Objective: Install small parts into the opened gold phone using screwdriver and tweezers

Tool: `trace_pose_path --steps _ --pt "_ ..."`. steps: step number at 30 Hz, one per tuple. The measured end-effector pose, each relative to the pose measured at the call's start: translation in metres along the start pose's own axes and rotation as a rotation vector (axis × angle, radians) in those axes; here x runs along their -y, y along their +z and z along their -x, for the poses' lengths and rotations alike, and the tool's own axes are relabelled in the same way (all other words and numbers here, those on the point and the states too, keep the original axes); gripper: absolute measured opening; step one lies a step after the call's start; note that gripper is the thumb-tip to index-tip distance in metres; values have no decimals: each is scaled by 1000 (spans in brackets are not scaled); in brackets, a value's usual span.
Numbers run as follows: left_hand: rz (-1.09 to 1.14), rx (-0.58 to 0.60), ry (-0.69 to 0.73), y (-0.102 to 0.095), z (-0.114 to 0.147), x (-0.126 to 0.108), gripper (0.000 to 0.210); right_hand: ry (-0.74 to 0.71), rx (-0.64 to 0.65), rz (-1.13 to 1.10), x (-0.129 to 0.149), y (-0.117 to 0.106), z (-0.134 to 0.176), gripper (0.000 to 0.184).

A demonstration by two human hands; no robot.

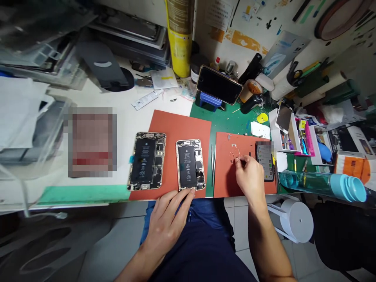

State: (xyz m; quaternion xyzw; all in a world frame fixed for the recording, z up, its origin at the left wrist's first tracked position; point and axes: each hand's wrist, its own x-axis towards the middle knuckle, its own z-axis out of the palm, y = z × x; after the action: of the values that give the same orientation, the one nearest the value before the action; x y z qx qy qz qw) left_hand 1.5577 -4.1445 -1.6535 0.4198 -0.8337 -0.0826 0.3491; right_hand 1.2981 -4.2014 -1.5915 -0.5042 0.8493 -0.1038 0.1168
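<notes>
My left hand lies at the table's front edge with its fingers stretched out, the fingertips touching the lower end of an opened smartphone. Its battery and circuit board are exposed. A larger opened smartphone rests to the left, battery also showing. Over the right red mat, my right hand pinches thumb and forefinger together beside several tiny screws and metal parts. Whatever is between those fingertips is too small to make out. Tweezers lie on the green strip between the two red mats.
A phone with a lit screen lies right of my right hand. Behind, another phone leans on a blue stand. A turquoise bottle lies at the right front edge. A yellow can stands at the back.
</notes>
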Motion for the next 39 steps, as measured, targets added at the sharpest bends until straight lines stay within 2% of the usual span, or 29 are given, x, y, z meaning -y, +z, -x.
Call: trace_pose_path --steps 3,6,9,14,19,22,25,30,39 --pt "82 -29 -67 -4 -2 -8 55 -35 -48 -116 1 -8 16 31" --pt "182 -48 -121 -8 -7 -17 47 -98 -27 -298 4 -13 36 34" --pt "169 -46 -118 -10 -12 -22 36 -99 -3 -299 4 -10 44 35" --pt "107 -58 -42 -11 -16 -24 27 -52 -52 -65 -3 2 23 32" --pt "133 -52 -37 -8 -12 -25 26 -8 -47 25 1 11 4 29" --pt "159 -61 -51 -8 -10 -25 23 -10 -24 55 5 12 1 28" --pt "128 -36 -2 -9 -12 -25 22 -21 -7 75 5 11 1 28" --pt "127 -47 4 -11 -16 -27 18 -14 -31 92 1 4 2 29" --pt "189 -29 -18 -10 -13 -29 15 -118 18 110 11 3 -20 27"
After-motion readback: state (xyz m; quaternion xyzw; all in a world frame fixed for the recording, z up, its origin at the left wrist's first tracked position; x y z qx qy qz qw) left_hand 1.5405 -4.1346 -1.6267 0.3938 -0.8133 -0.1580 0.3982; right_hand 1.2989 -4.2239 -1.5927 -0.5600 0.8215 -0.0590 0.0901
